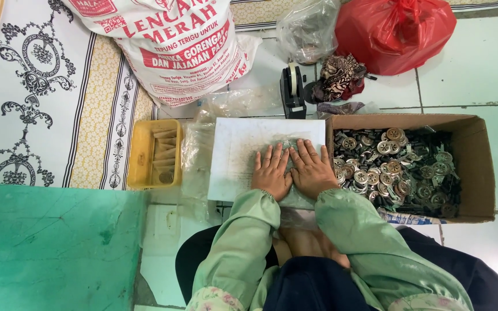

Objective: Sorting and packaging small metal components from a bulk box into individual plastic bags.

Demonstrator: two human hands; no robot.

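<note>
Seen from above, left hand [271,171] and right hand [312,170] press flat, fingers spread and holding nothing, on a clear plastic bag [243,151] beside a cardboard box [479,167] of metal parts [399,170].

sleeves [243,242] pale green | bag [396,31] red | tray [140,155] yellow | mat [36,98] white, black scrollwork

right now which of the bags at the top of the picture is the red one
The red plastic bag at the top right, knotted and bulging. The clear plastic bag lies to its left, and the big white printed sack lies further left on the patterned mat.
</note>
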